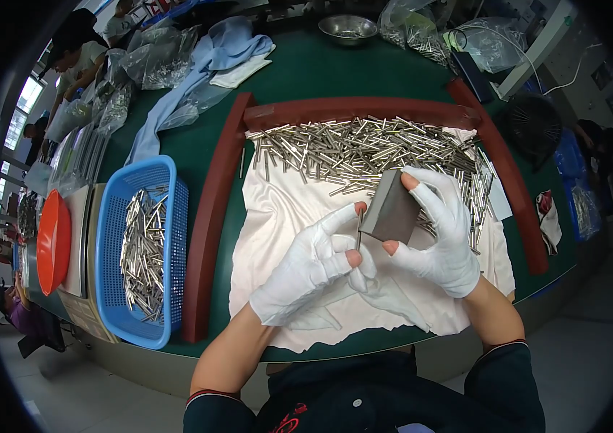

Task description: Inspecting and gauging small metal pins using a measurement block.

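Left fingers (361, 208), slightly parted, hold one rod (360, 231) beside the block (396, 209) my wider-spread right fingers (391, 247) grip; loose rods (364, 148) heap the cloth (270, 216), others the basket (179, 245); which are finished, I cannot tell.

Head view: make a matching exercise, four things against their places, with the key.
Things
1. Dark grey block
2. Thin metal rod
3. Blue basket
4. Metal bowl

Places
A. left of the red-brown frame
B. held in the right hand
C. far side of the green table
D. held in the left hand

Pairs: 1-B; 2-D; 3-A; 4-C
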A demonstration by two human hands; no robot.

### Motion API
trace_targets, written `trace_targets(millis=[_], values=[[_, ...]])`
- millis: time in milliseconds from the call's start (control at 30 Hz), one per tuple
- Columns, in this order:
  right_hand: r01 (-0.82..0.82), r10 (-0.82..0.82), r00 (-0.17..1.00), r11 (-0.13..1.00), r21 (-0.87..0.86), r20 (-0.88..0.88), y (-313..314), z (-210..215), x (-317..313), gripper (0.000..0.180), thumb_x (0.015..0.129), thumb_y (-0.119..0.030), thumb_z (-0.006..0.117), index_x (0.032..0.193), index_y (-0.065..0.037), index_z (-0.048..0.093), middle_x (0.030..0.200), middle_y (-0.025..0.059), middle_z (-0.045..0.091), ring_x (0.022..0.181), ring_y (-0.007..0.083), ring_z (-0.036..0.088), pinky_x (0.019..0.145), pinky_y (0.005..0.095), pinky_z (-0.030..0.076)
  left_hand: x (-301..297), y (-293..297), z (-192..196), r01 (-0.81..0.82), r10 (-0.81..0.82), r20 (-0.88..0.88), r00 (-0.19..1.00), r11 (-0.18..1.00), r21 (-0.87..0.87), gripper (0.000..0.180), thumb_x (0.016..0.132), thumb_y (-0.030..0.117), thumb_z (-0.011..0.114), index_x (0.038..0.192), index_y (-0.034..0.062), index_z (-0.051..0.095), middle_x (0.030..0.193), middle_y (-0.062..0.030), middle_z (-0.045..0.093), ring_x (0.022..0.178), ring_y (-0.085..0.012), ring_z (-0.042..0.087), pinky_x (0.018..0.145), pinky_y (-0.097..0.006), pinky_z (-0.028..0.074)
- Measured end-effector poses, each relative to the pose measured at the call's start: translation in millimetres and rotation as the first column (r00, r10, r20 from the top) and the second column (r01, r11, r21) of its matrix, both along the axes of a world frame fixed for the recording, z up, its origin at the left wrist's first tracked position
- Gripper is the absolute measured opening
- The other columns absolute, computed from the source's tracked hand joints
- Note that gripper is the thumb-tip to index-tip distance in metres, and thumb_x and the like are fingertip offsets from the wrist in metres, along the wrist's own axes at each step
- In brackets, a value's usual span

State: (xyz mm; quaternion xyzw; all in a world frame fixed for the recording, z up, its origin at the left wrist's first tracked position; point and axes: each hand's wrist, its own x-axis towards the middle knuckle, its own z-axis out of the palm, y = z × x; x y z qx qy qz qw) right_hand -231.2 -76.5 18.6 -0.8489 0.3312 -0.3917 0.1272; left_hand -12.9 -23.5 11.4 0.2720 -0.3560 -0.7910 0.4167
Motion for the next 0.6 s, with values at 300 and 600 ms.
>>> trace_targets(millis=[300, 600], values=[[0.000, 0.000, 1.000, 1.000, 0.016, 0.012, 1, 2, -2, 0.075, 0.056, -0.021, 0.081, 0.124, -0.001, 0.055, 0.118, 0.0137, 0.055, 0.102, 0.0300, 0.053, 0.086, 0.0399, 0.044, -4, 1, -1, -0.026, 0.026, 0.006, 1.000, 0.999, 0.042, 0.073, 0.092, 0.016, 0.065, 0.148, -0.0046, 0.022, 0.086, -0.0131, 0.067, 0.075, -0.0167, 0.065, 0.072, -0.028, 0.052], [-0.032, 0.032, 0.998, 1.000, -0.001, 0.053, 5, 3, 4, 0.074, 0.061, -0.027, 0.082, 0.125, -0.001, 0.055, 0.119, 0.0142, 0.056, 0.100, 0.0308, 0.054, 0.084, 0.0401, 0.045, -8, 3, -2, 0.011, -0.013, 0.040, 0.999, 0.999, 0.040, 0.065, 0.090, 0.011, 0.065, 0.143, -0.0067, 0.032, 0.088, -0.0100, 0.067, 0.075, -0.0156, 0.066, 0.074, -0.028, 0.053]])
